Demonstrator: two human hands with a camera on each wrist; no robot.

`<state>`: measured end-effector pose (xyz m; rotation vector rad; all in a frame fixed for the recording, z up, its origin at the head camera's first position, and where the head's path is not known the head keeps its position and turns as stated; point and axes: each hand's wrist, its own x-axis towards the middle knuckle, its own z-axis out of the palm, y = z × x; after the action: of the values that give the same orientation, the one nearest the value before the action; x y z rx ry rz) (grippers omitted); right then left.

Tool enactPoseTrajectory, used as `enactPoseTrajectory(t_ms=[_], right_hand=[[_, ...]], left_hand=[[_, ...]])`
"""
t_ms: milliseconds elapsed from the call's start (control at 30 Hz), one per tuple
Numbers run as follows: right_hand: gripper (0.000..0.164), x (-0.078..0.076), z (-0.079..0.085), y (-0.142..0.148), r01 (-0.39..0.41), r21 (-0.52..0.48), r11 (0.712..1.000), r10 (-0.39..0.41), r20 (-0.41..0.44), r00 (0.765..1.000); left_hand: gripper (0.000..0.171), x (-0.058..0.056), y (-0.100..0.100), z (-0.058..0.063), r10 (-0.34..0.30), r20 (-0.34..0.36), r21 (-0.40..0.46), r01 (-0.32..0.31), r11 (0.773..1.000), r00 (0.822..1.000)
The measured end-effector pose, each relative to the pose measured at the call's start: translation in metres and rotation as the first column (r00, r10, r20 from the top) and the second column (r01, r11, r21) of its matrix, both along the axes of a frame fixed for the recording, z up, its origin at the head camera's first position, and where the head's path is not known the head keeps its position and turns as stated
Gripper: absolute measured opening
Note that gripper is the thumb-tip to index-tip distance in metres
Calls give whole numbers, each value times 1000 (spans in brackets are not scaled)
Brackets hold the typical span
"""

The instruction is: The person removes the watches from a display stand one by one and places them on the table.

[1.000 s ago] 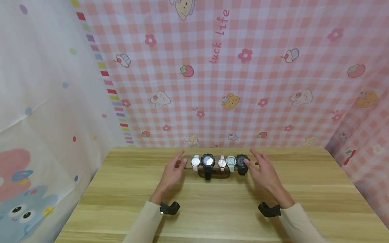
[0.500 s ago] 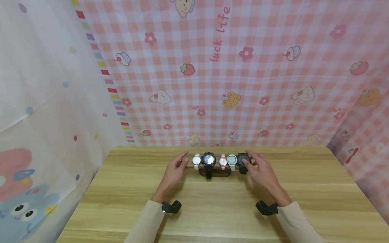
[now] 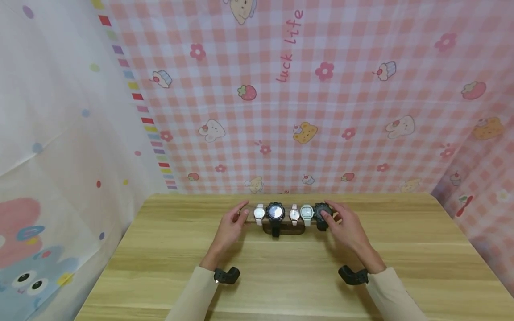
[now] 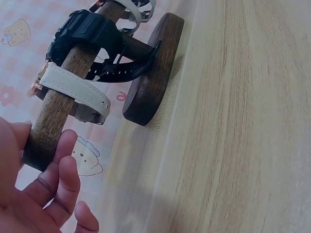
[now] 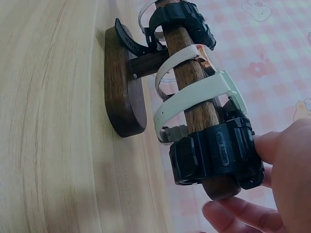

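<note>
A dark wooden T-shaped watch stand [image 3: 297, 231] carries several wristwatches on its bar. My left hand [image 3: 231, 225] grips the bar's left end between thumb and fingers; in the left wrist view that bare wooden end [image 4: 43, 138] sits in its grasp. My right hand [image 3: 346, 227] holds the black watch [image 5: 214, 153] at the right end, thumb on its face, other fingers by the bar's tip. Between the hands are a white-strapped watch [image 3: 259, 213], a large black watch [image 3: 275, 211], a small pink-strapped watch [image 3: 294, 214] and a pale green watch [image 3: 307, 212].
The stand's base [image 5: 119, 87] rests near the far edge of the wood-grain table [image 3: 281, 276]. A pink checked cloth [image 3: 273, 111] hangs right behind, with a white patterned cloth [image 3: 72, 156] on the left. Black wrist cameras [image 3: 229, 275] sit on both wrists.
Both hands have moved slightly inward, the left to the right and the right to the left, onto the stand's ends. The watches keep their places.
</note>
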<state>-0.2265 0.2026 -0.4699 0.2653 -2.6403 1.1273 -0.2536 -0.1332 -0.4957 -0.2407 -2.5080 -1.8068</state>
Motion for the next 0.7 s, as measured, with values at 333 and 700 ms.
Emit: enactPoseTrajectory(t_ms=[333, 700], right_hand=[[44, 1, 0, 4, 2, -3, 1000, -2, 25, 1000], [45, -1, 1, 6, 15, -21, 1000, -13, 68, 998]], left_hand=[[41, 0, -1, -1, -8, -4, 5, 8, 1000, 1000], [38, 0, 1, -1, 21, 28, 38, -22, 999, 999]])
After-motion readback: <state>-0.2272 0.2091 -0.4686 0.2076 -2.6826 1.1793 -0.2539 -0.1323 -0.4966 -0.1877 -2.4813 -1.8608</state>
